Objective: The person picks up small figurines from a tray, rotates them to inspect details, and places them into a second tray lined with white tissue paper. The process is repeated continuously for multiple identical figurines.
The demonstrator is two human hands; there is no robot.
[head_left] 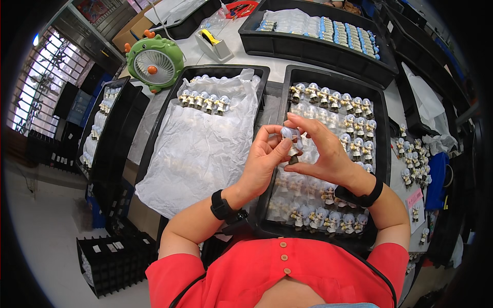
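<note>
- Hands meet over the right black tray (382, 110) — the left hand (264, 161) and right hand (321, 154) both pinch one small toy figure (291, 146), fingertips closed on it.
- Toy looks light, hard and a bit fragile — best held by its body, not the thin parts.
- More figures (203, 100) stand on white paper (195, 149) to the left.

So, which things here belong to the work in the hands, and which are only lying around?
In use:
- left hand and right hand, together holding one small figurine
- right tray, full of figurines
- left tray, paper-lined, one short row

Lying about:
- green fan
- tape dispenser
- red scissors
</note>
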